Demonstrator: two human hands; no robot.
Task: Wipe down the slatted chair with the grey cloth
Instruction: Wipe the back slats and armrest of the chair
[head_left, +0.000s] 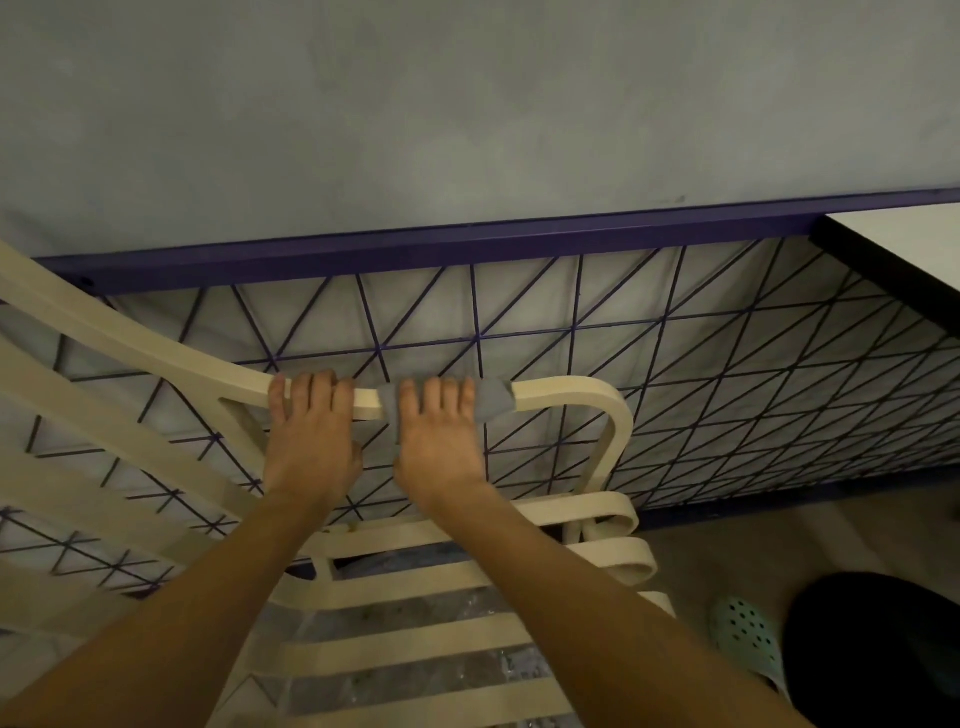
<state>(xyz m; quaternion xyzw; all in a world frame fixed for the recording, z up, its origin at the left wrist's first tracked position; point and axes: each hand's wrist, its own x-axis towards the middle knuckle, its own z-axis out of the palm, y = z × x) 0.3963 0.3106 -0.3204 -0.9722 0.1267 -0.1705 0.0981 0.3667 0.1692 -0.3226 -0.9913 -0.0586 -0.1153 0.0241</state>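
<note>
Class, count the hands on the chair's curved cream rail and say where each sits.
2. The left hand grips the bare rail near its fork; the right hand, beside it, holds the grey cloth round the rail, nearer the bend. None seems hidden.

A pale grey-blue plastered wall (467, 104) fills the upper view. Beneath it runs a dark purple horizontal rail (415, 244), with a purple wire grille of triangles (480, 340) reaching down to the beige floor (779, 535). A white tabletop with a black edge (909, 234) juts in at upper right. At lower right, a mint-green perforated clog (748, 639) sits just beside a black rounded shape (878, 649), perhaps a trouser leg.
</note>
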